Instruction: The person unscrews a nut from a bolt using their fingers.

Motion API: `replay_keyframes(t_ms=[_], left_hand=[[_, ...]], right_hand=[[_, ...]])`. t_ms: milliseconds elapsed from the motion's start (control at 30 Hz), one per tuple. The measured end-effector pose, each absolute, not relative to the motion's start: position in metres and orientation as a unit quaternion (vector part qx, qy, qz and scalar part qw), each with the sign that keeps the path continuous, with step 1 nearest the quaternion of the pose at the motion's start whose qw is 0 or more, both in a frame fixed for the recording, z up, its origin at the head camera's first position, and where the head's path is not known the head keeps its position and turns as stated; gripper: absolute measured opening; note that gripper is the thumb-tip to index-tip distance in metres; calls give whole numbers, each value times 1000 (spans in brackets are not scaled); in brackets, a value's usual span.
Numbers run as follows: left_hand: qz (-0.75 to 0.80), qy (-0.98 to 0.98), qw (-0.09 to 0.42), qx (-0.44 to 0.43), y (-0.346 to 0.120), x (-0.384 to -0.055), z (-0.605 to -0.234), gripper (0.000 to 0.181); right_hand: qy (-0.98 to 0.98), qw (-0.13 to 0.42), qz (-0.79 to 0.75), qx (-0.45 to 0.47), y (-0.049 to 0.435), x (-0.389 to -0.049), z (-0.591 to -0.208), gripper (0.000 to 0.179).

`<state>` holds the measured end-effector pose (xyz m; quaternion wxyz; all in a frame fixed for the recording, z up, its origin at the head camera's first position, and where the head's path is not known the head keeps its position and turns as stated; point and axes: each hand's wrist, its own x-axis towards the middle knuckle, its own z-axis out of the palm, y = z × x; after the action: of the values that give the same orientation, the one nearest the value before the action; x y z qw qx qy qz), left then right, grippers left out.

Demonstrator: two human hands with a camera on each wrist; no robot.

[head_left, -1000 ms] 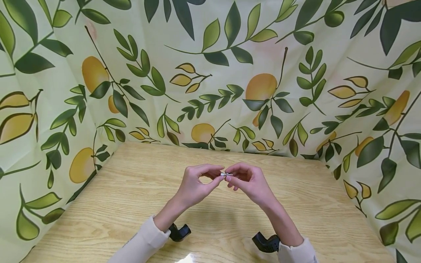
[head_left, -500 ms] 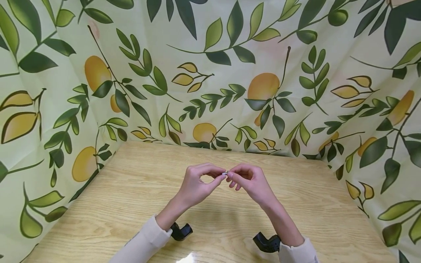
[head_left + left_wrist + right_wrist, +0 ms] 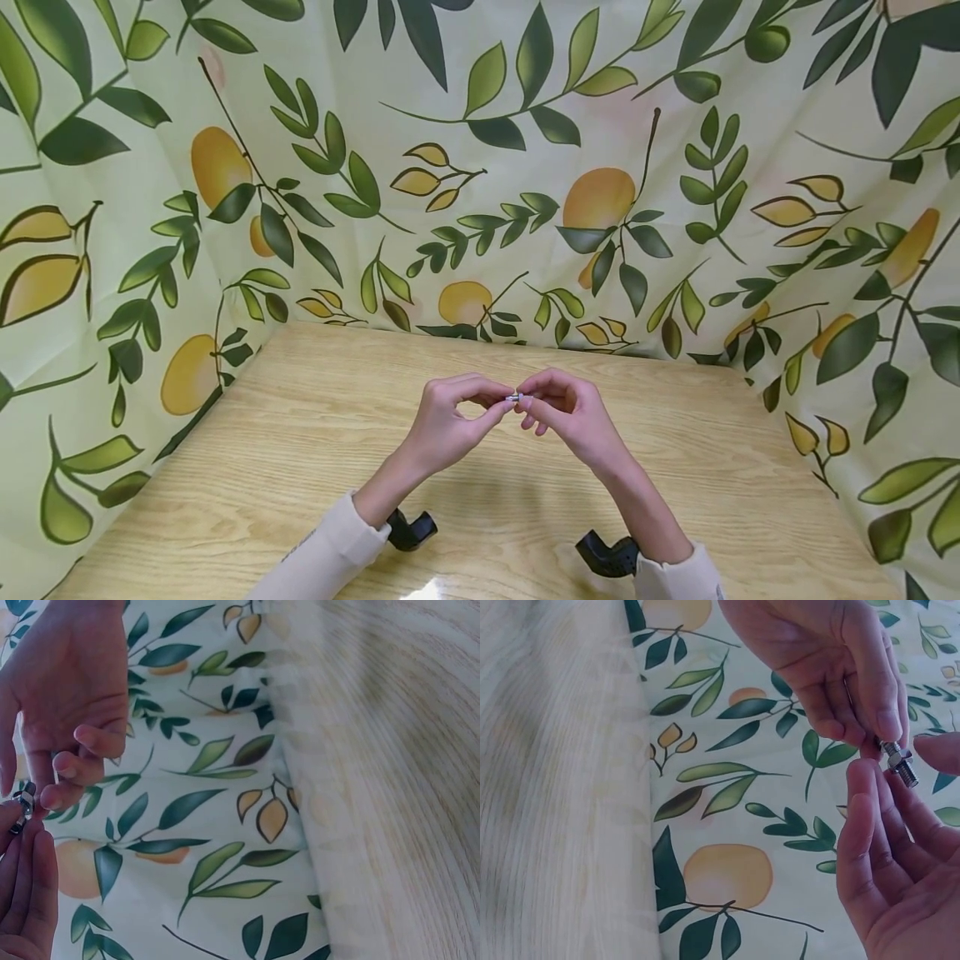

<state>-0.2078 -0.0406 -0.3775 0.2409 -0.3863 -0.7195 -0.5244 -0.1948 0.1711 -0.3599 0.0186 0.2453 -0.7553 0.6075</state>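
Note:
Over the middle of the table, both hands meet at a small silver threaded bolt (image 3: 909, 777) that carries a hex nut (image 3: 899, 760). My left hand (image 3: 448, 421) pinches one end between thumb and index finger. Coming from the other side, my right hand (image 3: 574, 418) has its bent index finger and thumb at the nut. In the right wrist view a narrow gap shows between that thumb and the nut, while fingertips lie close under it. The left wrist view shows the bolt partly hidden by fingers, with the right hand's other fingers loosely curled.
A light wood-grain table (image 3: 315, 467) spreads beneath the hands. Cloth printed with leaves and oranges (image 3: 465, 200) hangs around its back and sides. A black wrist mount (image 3: 411, 531) sits at the left wrist and another black mount (image 3: 607, 553) at the right.
The right thumb and index finger shift slightly at the nut, covering more of it half a second ago and less now. The left hand keeps its pinch in nearly the same place.

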Motion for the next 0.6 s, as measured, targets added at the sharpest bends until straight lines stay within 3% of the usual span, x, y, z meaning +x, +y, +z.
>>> replay_keyframes(t_ms=[600], left_hand=[[-522, -721, 243, -385, -39, -207, -379, 9]], right_hand=[[-757, 16, 605, 246, 172, -194, -360, 18]])
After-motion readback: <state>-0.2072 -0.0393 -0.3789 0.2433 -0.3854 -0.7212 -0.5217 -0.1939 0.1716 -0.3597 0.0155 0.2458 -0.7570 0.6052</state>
